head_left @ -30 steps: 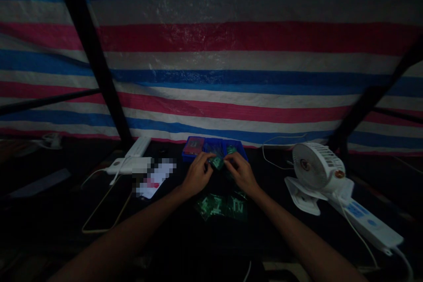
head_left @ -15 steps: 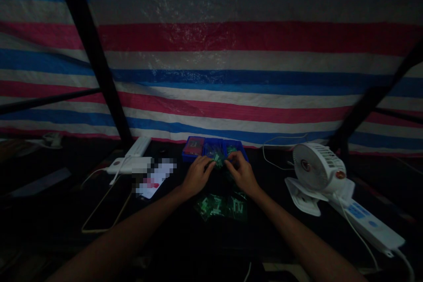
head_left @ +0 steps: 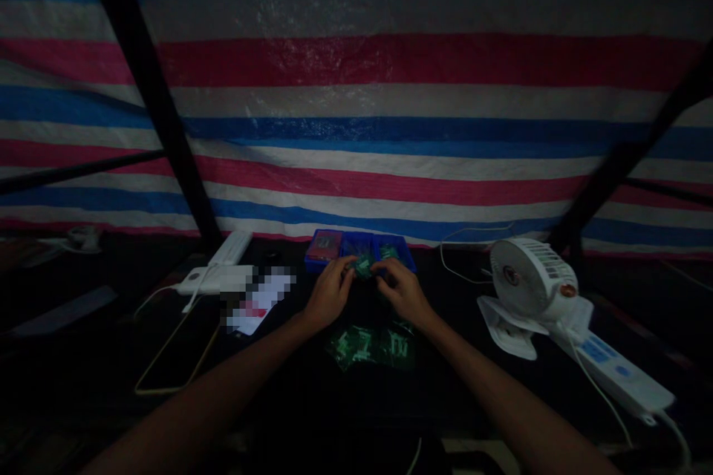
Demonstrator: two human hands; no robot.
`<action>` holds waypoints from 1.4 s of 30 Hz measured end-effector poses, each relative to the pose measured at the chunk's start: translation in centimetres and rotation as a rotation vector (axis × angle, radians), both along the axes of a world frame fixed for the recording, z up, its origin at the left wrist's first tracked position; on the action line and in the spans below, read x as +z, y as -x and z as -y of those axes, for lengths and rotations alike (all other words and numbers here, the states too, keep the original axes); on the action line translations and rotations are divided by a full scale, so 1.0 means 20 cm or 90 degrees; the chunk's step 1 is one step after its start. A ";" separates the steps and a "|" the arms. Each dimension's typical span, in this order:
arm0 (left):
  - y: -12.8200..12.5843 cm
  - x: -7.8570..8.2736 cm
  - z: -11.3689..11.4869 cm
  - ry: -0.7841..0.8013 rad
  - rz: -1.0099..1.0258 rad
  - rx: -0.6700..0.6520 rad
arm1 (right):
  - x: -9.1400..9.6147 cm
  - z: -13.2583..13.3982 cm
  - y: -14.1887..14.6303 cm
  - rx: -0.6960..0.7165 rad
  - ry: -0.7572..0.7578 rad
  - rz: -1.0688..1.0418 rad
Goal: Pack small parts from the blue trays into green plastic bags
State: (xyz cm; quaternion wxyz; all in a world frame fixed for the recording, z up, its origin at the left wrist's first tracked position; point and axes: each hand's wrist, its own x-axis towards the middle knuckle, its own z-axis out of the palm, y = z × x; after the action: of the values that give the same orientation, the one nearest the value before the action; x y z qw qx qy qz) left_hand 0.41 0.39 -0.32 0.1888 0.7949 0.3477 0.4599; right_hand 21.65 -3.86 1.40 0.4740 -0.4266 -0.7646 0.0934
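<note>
Your left hand [head_left: 330, 295] has its fingers [head_left: 346, 269] pinched narrow on a small green packet [head_left: 363, 266], held just above the front edge of a blue divided tray [head_left: 339, 246]. Your right hand [head_left: 404, 293] closes in from the other side, its fingers narrow and just beside the packet; in this dark, you cannot tell whether they touch it.

Handling, judged from the sheen: thin plastic film, light, soft and probably slippery. Best taken by an edge between the fingertips, not across the middle.

Count: one packet in hand. The tray has three compartments: one red-topped item [head_left: 323, 246] in the left, one green piece [head_left: 388, 252] in the right, and the middle too dim to count. Loose green packets [head_left: 371, 346] lie overlapped on the counter [head_left: 278, 393] nearer you, at least three. Also one white clip-on fan [head_left: 529, 278] and one white power strip [head_left: 616, 375].
</note>
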 end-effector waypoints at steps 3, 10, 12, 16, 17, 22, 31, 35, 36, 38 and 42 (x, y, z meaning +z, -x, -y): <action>0.00 0.00 0.00 -0.019 -0.009 0.002 | -0.01 0.00 0.00 -0.014 0.010 0.009; 0.00 0.01 -0.01 -0.032 -0.041 0.000 | -0.02 -0.01 -0.01 -0.022 0.020 -0.003; 0.00 0.01 -0.01 -0.033 -0.051 -0.003 | -0.02 -0.01 -0.01 -0.027 0.018 -0.006; 0.00 0.02 0.00 -0.030 -0.062 -0.013 | 0.00 0.00 -0.01 -0.046 -0.005 0.005; 0.00 0.02 0.00 -0.029 -0.064 -0.016 | 0.00 0.00 -0.01 -0.055 -0.014 0.005; 0.00 0.03 0.01 -0.029 -0.095 -0.032 | -0.01 -0.01 -0.01 -0.071 -0.019 -0.024; 0.00 0.03 0.02 -0.025 -0.082 -0.036 | -0.01 -0.01 -0.02 -0.079 -0.004 -0.043; 0.00 0.02 0.01 -0.018 -0.066 -0.044 | 0.00 -0.01 -0.01 -0.059 -0.005 -0.039; 0.00 0.01 0.00 -0.013 -0.061 -0.046 | 0.00 -0.01 -0.01 -0.057 -0.003 -0.038; 0.00 0.01 0.00 -0.001 -0.055 -0.048 | -0.01 -0.01 -0.02 -0.056 0.001 -0.035; -0.01 0.00 0.00 0.002 -0.043 -0.049 | -0.02 -0.02 -0.03 -0.076 0.010 -0.024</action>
State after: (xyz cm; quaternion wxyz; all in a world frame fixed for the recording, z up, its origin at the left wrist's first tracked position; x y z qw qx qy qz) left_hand 0.51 0.44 -0.26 0.1960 0.8224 0.3237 0.4248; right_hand 22.24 -3.40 0.93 0.4897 -0.4735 -0.7279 0.0785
